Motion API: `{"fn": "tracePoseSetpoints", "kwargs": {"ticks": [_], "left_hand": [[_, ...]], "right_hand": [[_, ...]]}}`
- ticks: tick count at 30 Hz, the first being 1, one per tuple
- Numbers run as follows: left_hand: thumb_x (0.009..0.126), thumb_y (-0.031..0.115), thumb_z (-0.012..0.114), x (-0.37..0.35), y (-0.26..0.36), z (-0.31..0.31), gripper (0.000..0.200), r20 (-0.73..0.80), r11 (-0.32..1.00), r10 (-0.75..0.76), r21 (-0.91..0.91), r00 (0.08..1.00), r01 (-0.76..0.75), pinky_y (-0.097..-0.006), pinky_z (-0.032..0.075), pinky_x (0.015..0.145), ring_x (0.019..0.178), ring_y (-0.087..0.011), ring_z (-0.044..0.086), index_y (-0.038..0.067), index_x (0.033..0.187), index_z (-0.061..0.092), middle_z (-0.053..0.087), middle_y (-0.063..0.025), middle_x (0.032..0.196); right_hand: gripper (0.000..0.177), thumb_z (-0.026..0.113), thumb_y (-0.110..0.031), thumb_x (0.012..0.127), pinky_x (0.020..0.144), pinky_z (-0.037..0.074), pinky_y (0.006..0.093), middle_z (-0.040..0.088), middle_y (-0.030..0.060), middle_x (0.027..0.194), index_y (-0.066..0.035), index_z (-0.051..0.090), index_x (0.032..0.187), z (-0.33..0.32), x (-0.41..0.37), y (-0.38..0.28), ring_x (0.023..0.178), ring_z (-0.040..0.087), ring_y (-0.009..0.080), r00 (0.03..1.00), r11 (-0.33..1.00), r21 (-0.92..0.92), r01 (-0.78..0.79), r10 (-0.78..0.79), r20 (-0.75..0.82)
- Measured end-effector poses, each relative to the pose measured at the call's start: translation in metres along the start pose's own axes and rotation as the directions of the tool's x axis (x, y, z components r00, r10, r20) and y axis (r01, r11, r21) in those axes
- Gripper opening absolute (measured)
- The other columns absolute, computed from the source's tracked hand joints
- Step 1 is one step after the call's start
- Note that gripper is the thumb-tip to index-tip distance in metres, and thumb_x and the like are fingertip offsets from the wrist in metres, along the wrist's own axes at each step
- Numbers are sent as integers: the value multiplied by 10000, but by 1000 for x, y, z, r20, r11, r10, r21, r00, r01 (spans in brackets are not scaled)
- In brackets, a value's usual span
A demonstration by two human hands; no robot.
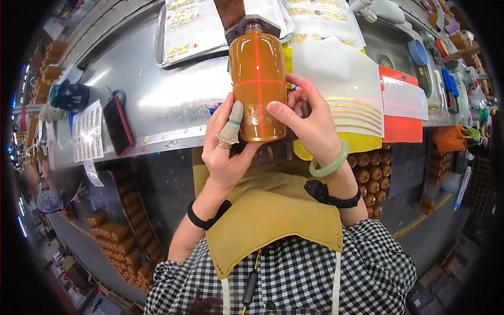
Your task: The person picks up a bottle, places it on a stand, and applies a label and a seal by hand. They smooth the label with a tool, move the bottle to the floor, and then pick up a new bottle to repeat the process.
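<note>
A glossy amber-brown bottle (pixel 257 68) lies with its neck in a dark metal holder (pixel 252 25) and its base toward me. A red laser cross falls on its side, and a gold emblem (pixel 255 113) shows near the base. My left hand (pixel 227 142) grips the bottle's left side and base edge; one finger wears a cloth finger cover (pixel 232 123) with a green band. My right hand (pixel 312 115), below a pale green bangle (pixel 331 160), closes around the right side, its thumb on the bottle beside the emblem.
A metal tray (pixel 160 39) with gold decal sheets lies at the back. On the right, a white sheet with gold strips (pixel 354 113) rests over yellow. Left are a phone (pixel 118 126) and a printed sheet (pixel 87 131). Brown bottles (pixel 374 173) are stacked below. Another person (pixel 47 197) is far left.
</note>
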State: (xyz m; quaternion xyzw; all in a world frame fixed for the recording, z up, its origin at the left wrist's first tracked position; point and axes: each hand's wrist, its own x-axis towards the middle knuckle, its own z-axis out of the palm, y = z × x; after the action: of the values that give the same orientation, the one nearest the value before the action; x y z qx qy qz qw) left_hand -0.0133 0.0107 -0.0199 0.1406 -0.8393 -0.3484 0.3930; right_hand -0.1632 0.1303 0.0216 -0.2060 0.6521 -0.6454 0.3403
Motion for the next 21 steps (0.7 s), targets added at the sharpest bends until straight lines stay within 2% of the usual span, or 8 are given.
{"fn": "tracePoseSetpoints", "kwargs": {"ticks": [6,9,10,12,13,18,20,21], "left_hand": [[704,84,918,2,3,-1,729,14,996,52,68,999,-53,-459,505,1058,1285,-403,599,-34,1360,623,579,-233,1447],[703,98,923,2,3,-1,774,39,988,93,122,995,-97,-460,490,1068,1295,-410,580,-12,1397,598,540,-245,1476],[707,105,924,3,7,4,809,64,983,105,144,992,-113,-458,474,1085,1307,-414,564,6,1430,573,509,-255,1497],[707,121,926,6,15,3,814,107,975,97,192,990,-116,-467,464,1086,1317,-420,545,24,1434,573,476,-259,1509],[706,136,927,7,19,0,819,149,964,88,237,985,-122,-476,455,1086,1327,-427,526,42,1438,572,444,-262,1520],[699,124,923,12,33,8,850,195,923,51,366,979,-121,-475,427,1122,1365,-411,472,49,1456,545,397,-245,1523],[703,95,908,8,23,13,947,109,982,-34,186,993,13,-467,424,1132,1373,-397,468,20,1522,438,384,-231,1529],[724,80,890,10,23,7,998,116,980,-53,199,992,29,-453,435,1121,1337,-379,510,-16,1556,348,440,-217,1494]], "right_hand": [[705,809,-289,904,812,480,239,576,-2,942,37,486,1439,-7,0,6,907,565,78,1000,997,-73,13,-12,16],[532,646,-300,1019,1042,405,289,589,65,1191,11,508,1428,-14,-6,3,1135,534,144,998,994,103,-36,40,-41],[532,646,-300,1019,1042,405,289,589,65,1191,11,508,1428,-24,-6,3,1135,534,144,998,994,105,-40,44,-39],[415,590,-180,1041,1040,409,293,569,70,1308,14,520,1402,-30,-7,4,1159,530,139,978,988,36,149,-142,-154],[342,585,-91,1027,989,445,290,605,65,1268,14,558,1351,-26,-9,2,1120,550,132,972,982,74,172,-156,-177],[249,615,-1,980,901,490,282,675,57,1116,16,650,1226,-9,-15,-21,1009,616,146,931,959,-22,281,-278,-236],[245,635,-3,953,876,500,307,679,101,1073,-6,675,1194,-1,-18,-28,973,644,194,918,919,-275,282,-342,-202],[254,657,-7,921,855,511,346,671,149,1026,-29,693,1171,5,-17,-26,937,660,277,908,889,-337,309,-381,-173]]}}
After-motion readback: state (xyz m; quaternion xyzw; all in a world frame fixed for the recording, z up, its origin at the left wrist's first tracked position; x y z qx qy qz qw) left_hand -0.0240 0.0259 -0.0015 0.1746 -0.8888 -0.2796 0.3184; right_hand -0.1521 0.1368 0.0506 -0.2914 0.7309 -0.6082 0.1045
